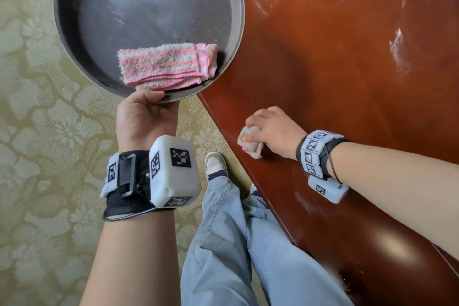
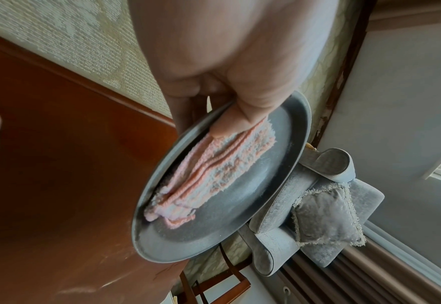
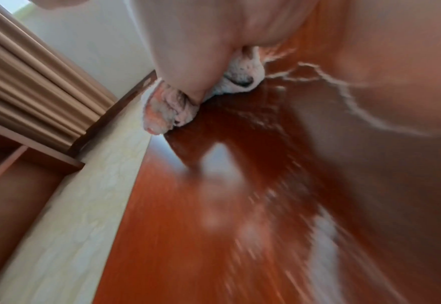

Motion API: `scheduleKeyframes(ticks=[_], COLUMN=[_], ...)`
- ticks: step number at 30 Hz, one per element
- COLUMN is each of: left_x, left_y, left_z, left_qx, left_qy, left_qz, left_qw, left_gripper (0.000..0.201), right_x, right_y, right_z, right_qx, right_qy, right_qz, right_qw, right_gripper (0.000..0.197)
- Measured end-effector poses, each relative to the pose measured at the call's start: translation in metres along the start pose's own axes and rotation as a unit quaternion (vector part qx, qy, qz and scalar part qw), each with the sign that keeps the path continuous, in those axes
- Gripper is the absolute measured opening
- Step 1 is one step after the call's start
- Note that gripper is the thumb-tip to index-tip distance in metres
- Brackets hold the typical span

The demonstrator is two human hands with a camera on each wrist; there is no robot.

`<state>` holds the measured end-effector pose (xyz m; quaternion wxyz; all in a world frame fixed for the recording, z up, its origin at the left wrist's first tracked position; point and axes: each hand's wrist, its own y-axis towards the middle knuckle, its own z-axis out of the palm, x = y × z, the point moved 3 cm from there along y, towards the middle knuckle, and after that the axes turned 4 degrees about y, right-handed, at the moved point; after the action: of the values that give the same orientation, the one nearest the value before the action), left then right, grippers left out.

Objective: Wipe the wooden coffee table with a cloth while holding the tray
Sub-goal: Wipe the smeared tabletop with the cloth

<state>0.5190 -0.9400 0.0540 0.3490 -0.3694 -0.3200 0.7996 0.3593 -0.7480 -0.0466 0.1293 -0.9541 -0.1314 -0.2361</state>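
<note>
From the head view I see my left hand (image 1: 145, 117) gripping the near rim of the round grey tray (image 1: 74, 57), thumb over the lip, holding it above the patterned carpet (image 1: 37, 131) just off the coffee table's (image 1: 335, 82) left edge. Only the left wrist view shows the thumb (image 2: 242, 117) pressing the folded pink-and-white towel (image 2: 214, 170) onto the tray floor, with fingers curled beneath the rim, and a grey armchair (image 2: 305, 197) with a cushion beyond.

My right hand (image 1: 273, 129) sits near the table's left edge, fingers curled tight round a bunched cloth (image 1: 248, 144) that presses on the wood. The right wrist view, blurred, shows the cloth (image 3: 167, 109) bulging out under the fingers, reaching the table edge, with carpet and curtains (image 3: 32, 82) past it.

White smears (image 1: 397, 49) streak the far and right parts of the surface, which lie open. My legs stand close by the near edge.
</note>
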Motion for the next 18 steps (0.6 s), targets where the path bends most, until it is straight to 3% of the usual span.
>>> scheduleKeyframes(ticks=[5, 8, 11, 13, 15, 18], left_x=[0.019, 0.028, 0.032, 0.032, 0.030, 0.023], left_y=[-0.005, -0.003, 0.003, 0.008, 0.015, 0.023], left_z=[0.011, 0.017, 0.025, 0.027, 0.028, 0.027], left_qx=[-0.002, 0.000, -0.001, -0.006, -0.010, -0.016], left_qy=[0.000, 0.006, 0.005, 0.002, 0.002, 0.003], left_qz=[-0.001, -0.004, -0.003, -0.006, -0.012, -0.012], left_qw=[1.000, 1.000, 1.000, 1.000, 1.000, 1.000], left_gripper=[0.036, 0.034, 0.032, 0.033, 0.033, 0.034], right_x=[-0.007, -0.012, -0.032, -0.054, -0.078, -0.112], right_y=[-0.058, -0.058, -0.030, -0.009, 0.009, 0.033], right_z=[0.002, -0.004, -0.030, -0.055, -0.075, -0.091], right_qx=[0.037, 0.031, -0.060, -0.137, -0.174, -0.225], right_qy=[-0.008, -0.017, -0.017, 0.002, 0.015, 0.016], right_qz=[0.018, 0.011, 0.089, 0.168, 0.239, 0.311], right_qw=[0.999, 0.999, 0.994, 0.976, 0.955, 0.923], right_gripper=[0.056, 0.050, 0.035, 0.041, 0.051, 0.050])
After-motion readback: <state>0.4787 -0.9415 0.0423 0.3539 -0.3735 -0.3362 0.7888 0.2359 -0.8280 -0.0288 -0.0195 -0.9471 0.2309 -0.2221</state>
